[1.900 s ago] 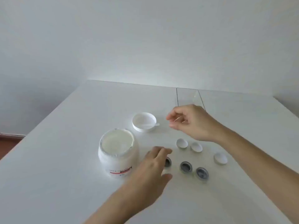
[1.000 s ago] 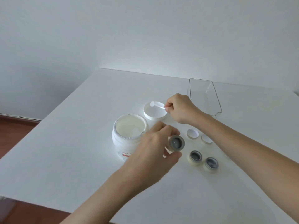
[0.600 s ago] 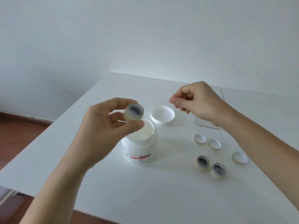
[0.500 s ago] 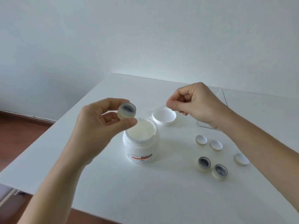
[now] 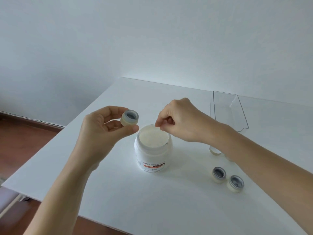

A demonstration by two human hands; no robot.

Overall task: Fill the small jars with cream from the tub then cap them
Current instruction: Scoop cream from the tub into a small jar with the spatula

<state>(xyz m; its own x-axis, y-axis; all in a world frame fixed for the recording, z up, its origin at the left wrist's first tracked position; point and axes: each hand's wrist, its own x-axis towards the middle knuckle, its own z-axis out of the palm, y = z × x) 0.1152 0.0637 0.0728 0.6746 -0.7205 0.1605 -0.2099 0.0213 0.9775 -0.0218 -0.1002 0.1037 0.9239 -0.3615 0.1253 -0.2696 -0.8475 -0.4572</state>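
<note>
Scoop step: I keep left hand (image 5: 101,131) pinching small jar (image 5: 130,118) just beside tub (image 5: 153,148); right hand (image 5: 182,122) pinched above tub, contents unclear. I'd load little.

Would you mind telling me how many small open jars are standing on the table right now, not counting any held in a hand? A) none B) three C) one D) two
D: two small open jars stand side by side on the table, right of the cream tub, while the left hand holds a third jar up in the air.
</note>
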